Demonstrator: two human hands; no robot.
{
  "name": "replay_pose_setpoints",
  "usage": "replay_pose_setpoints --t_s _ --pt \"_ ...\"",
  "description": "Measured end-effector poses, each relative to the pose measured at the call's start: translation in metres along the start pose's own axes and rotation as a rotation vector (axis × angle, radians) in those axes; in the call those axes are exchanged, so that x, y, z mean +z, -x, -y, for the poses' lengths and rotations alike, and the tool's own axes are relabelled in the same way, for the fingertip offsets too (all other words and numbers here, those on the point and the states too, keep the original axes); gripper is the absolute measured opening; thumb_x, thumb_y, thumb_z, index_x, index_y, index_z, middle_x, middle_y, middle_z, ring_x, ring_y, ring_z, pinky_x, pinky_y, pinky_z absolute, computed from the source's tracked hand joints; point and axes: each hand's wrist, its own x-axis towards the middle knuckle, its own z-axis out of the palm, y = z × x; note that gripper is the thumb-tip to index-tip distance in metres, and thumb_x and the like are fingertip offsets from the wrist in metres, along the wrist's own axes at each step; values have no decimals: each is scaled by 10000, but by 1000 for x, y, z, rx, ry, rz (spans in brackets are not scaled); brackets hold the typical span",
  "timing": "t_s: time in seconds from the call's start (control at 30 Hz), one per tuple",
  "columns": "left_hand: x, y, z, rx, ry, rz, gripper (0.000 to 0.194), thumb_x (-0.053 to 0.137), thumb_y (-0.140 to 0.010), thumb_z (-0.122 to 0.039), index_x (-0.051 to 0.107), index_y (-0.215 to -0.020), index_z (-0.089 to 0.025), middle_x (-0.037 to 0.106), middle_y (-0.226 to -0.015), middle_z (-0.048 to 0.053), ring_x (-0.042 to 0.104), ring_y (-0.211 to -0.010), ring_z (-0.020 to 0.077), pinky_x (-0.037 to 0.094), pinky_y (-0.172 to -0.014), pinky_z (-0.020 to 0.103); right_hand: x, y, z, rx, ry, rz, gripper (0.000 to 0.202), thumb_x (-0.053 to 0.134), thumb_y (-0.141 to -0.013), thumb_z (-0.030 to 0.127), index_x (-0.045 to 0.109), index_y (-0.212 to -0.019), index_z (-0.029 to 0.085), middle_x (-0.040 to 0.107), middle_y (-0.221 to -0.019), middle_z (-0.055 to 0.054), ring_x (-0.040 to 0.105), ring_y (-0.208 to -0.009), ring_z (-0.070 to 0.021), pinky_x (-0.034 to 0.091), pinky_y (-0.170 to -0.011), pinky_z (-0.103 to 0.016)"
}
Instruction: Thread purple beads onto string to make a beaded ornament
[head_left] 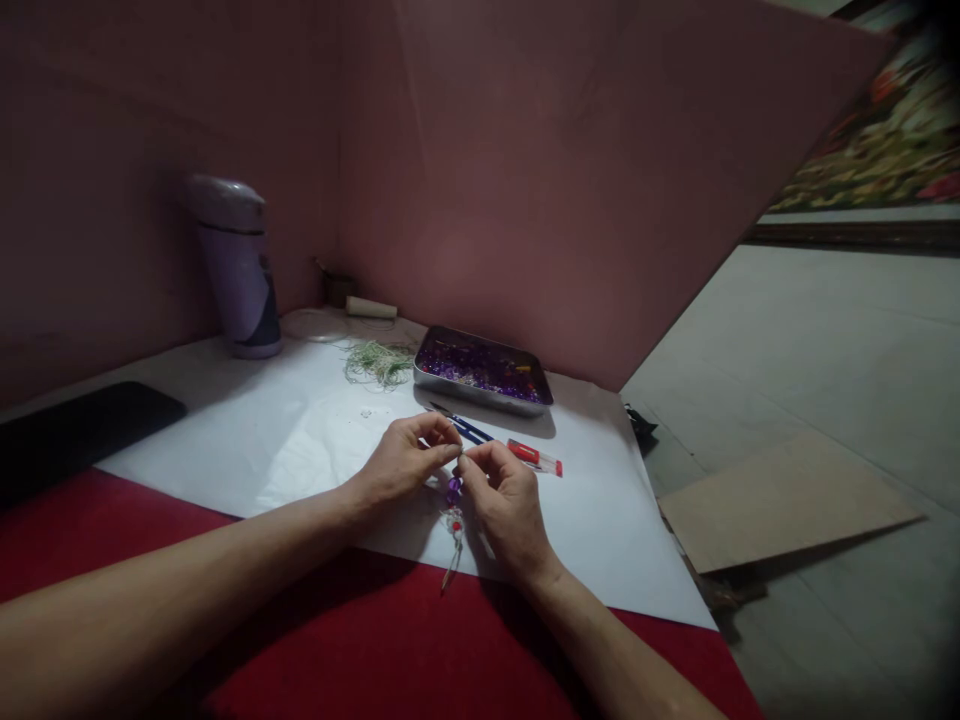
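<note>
My left hand [409,455] and my right hand [506,500] meet fingertip to fingertip above the white sheet [300,400]. Both are closed in a pinch at the top end of a beaded string [454,492]. It hangs below the fingers with purple beads, then clear and red ones, and a thin dangling tail. What exactly lies between the fingertips is too small to make out. Just beyond the hands lie a dark blue pointed tool [469,430] and a red and clear packet [536,458]. A metal tray [480,392] of purple beads stands behind them.
A tangle of pale green thread [379,363] lies left of the tray, with a thread cone [371,307] behind it. A lilac tumbler [238,270] and a black phone-like slab [97,425] are on the left. Pink panels [525,180] rise behind. Cardboard [787,500] lies at right.
</note>
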Motion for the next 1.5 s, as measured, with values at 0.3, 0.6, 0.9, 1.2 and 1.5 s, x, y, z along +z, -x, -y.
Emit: replay_pose_setpoints --t_s 0.3,0.6,0.9,1.2,1.5 --pt "-1 0 4 32 -26 39 149 572 -738 -282 518 -681 -156 495 -629 -32 455 -594 99 377 -575 225 0 0 -4 11 -77 44 173 537 -830 321 563 -739 175 568 -624 14 520 -557 -116 418 -527 -220" --pt "1 -1 5 6 -12 67 147 572 -720 -295 524 -699 -158 500 -632 -29 461 -600 106 375 -577 230 -1 0 -3 8 -79 24 148 510 -859 314 553 -822 177 592 -680 1 553 -588 -126 441 -557 -233" --pt "2 1 -2 -2 -52 91 156 561 -706 -307 508 -685 -162 473 -622 -39 424 -580 100 352 -552 227 -2 -1 -1 -89 88 -27 110 501 -841 239 526 -751 182 548 -650 21 515 -591 -119 391 -550 -221" --pt "1 4 1 -66 72 134 155 559 -725 -309 502 -749 -166 531 -611 -26 487 -529 104 383 -506 234 -3 -2 1 -91 73 -33 132 500 -842 259 533 -741 181 525 -627 29 470 -563 -111 376 -542 -222" --pt "3 2 -4 -73 155 68 178 623 -656 -256 503 -739 -155 539 -652 -32 508 -558 97 413 -546 245 -3 -3 0 -93 67 -51 127 505 -828 246 531 -724 179 514 -613 33 463 -555 -109 368 -538 -220"
